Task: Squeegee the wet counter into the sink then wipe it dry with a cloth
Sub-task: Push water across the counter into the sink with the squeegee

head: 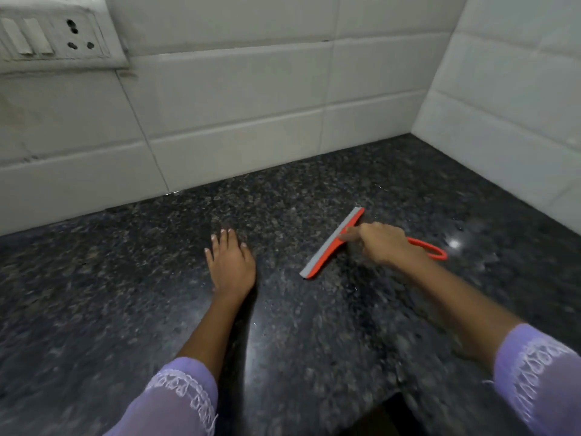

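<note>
Orange squeegee (332,243) lies blade-down on dark speckled granite surface (125,294), near the tiled wall corner. Right hand (382,243) fingers closed around its handle, index finger extended toward the blade. Left hand (231,262) just left of squeegee, flat, fingers spread, holding nothing.

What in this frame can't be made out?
Head view:
- Sink and cloth: outside the frame.
- Squeegee handle middle: covered by the right hand.
- Water on the counter: motion blur and glare hide it.
- Left hand: lies flat, palm hidden underneath.
- Switch plate: cut by the left edge.
</note>
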